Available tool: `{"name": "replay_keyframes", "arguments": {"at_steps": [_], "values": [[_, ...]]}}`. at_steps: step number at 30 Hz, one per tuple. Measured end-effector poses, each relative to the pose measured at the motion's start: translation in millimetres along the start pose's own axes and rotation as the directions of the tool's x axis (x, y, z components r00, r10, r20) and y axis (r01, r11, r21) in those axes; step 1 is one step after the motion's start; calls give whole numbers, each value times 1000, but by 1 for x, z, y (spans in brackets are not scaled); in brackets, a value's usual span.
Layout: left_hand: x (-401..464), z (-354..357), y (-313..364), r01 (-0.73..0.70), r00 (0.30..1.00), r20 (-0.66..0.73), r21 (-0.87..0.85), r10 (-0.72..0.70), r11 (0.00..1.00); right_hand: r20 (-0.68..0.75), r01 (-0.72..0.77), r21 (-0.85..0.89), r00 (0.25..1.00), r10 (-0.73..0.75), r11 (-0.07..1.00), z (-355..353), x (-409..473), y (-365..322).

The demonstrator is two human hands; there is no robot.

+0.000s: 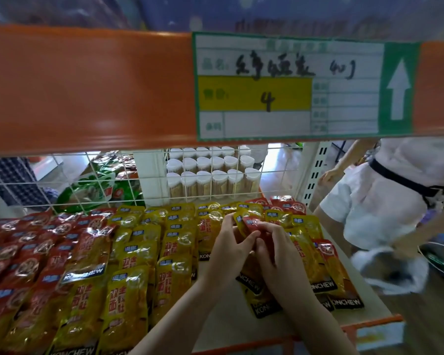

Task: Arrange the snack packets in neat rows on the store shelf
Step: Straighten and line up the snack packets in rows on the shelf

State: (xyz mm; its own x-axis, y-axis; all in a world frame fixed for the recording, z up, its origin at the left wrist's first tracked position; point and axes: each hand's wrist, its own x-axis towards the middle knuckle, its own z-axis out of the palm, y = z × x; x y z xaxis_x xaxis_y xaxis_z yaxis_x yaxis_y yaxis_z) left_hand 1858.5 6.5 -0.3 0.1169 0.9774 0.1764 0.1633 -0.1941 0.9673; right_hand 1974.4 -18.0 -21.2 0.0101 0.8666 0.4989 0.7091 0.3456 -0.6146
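Yellow snack packets (132,285) lie in overlapping rows across the middle of the white shelf (223,319). Red snack packets (23,254) cover its left part, and a few more red ones (290,207) sit at the back right. My left hand (230,248) and my right hand (280,257) meet over the right part of the shelf. Together they grip a small bunch of packets (250,221), red and yellow, with the tops sticking up above my fingers. The lower ends of the held packets (260,302) show below my right wrist.
An orange shelf beam (87,85) with a green price label (292,85) hangs close overhead. A wire grid (92,180) backs the shelf, with green bags (98,185) and white-lidded jars (210,175) behind. A person in white (385,196) stands right of the shelf.
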Motion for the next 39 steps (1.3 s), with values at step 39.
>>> {"name": "replay_keyframes", "arguments": {"at_steps": [39], "values": [[-45, -204, -9, 134, 806, -587, 51, -79, 990, 258, 118, 138, 954, -151, 983, 100, 22, -108]]}}
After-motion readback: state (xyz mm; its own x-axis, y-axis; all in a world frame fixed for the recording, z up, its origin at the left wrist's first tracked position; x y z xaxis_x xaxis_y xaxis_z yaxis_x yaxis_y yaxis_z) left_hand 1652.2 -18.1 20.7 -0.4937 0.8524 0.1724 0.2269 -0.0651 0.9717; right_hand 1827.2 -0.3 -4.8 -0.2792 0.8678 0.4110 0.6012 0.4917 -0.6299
